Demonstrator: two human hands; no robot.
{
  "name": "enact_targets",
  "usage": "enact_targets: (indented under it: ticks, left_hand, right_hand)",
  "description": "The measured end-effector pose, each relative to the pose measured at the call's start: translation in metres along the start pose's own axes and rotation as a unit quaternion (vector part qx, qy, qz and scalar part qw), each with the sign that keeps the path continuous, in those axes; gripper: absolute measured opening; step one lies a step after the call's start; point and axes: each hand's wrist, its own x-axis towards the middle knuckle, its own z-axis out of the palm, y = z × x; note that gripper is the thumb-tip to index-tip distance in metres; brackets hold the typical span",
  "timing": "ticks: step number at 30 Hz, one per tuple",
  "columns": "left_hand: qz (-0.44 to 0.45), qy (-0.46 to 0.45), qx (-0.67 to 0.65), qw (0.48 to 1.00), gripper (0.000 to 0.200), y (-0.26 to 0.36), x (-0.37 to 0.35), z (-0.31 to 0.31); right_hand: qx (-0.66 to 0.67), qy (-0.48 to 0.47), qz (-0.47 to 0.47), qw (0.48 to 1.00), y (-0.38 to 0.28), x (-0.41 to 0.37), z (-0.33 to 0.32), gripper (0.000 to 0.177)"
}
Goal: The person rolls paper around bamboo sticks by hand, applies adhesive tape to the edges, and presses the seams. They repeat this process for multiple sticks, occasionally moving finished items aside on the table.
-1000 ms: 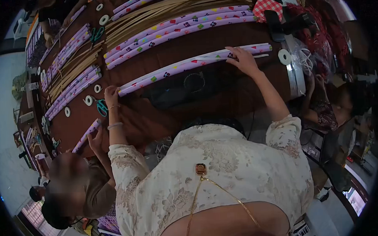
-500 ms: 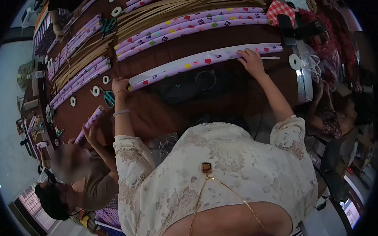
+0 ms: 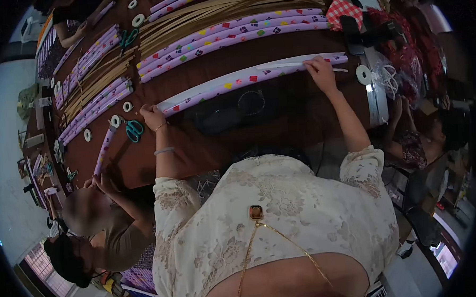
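A roll of purple wrapping paper (image 3: pixel 235 85) printed with small gift shapes lies across the brown table in front of me, its white reverse side showing along the far edge. My left hand (image 3: pixel 155 118) is closed at the roll's left end and covers it. Near the right end, my right hand (image 3: pixel 321 73) pinches a narrow white strip (image 3: pixel 279 65) that runs leftward over the paper. Another bit of white strip (image 3: pixel 341 70) pokes out to the right beneath that hand. Just below the roll is a dark flat item (image 3: pixel 231 111) under a see-through surface.
Finished purple rolls (image 3: pixel 233 40) and brown paper strips (image 3: pixel 232 10) lie beyond. Teal scissors (image 3: pixel 134 130) and tape rolls (image 3: pixel 128 106) sit at left; another tape roll (image 3: pixel 363 81) is at right. A co-worker's hands (image 3: pixel 102 182) hold a short purple roll (image 3: pixel 105 150). Other people work around the table.
My right hand has closed on the white strip, which now shows lifted along the paper. My left hand has shifted slightly lower. The co-worker's short roll has swung more upright.
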Motion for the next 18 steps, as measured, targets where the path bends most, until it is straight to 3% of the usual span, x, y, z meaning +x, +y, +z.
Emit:
enact_targets:
  ticks: [4,6,7,8,9,10,12,13,14,16,17,18]
  left_hand:
    - [-0.014,0.016,-0.013,1.0,0.032,-0.002,0.0,0.003]
    - [0.001,0.017,-0.038,0.999,0.032,-0.004,0.0,0.003]
    - [-0.005,0.012,-0.057,0.998,0.032,-0.004,0.0,0.004]
    - [-0.004,0.01,-0.061,0.998,0.032,-0.007,0.001,0.005]
    - [0.005,0.015,-0.055,0.998,0.032,-0.01,0.003,0.006]
    - [0.014,0.02,-0.05,0.998,0.031,-0.012,0.002,0.007]
    - [0.022,0.027,-0.039,0.999,0.031,0.0,-0.003,0.001]
    - [0.018,0.016,-0.055,0.998,0.032,-0.003,-0.001,0.001]
    - [0.028,0.015,-0.08,0.996,0.03,-0.007,0.0,0.003]
    - [0.069,0.018,-0.031,0.997,0.029,-0.015,0.004,0.005]
    - [0.054,0.012,-0.032,0.998,0.028,-0.008,0.002,0.002]
    - [0.039,0.009,-0.033,0.999,0.028,-0.001,-0.001,-0.001]
  right_hand:
    - [0.05,0.186,0.094,0.977,0.088,-0.023,-0.043,0.019]
    - [0.216,0.21,0.334,0.893,0.125,-0.043,-0.098,0.021]
    - [0.351,0.265,0.37,0.818,0.162,-0.055,-0.124,0.022]
    - [0.478,0.313,0.394,0.72,0.209,-0.072,-0.157,0.023]
    - [0.536,0.253,0.227,0.773,0.271,-0.109,-0.191,0.026]
    - [0.157,0.218,0.227,0.936,0.247,-0.121,-0.231,0.028]
    - [-0.113,0.195,0.293,0.929,0.301,-0.159,-0.327,0.029]
    - [0.2,0.354,0.275,0.871,0.332,-0.178,-0.376,0.028]
    - [0.484,0.471,0.218,0.704,0.345,-0.192,-0.42,0.027]
    - [0.389,0.645,0.223,0.618,0.258,-0.192,-0.445,0.024]
    - [0.264,0.701,0.396,0.531,0.238,-0.188,-0.456,0.024]
    - [0.252,0.714,0.391,0.524,0.216,-0.18,-0.448,0.024]
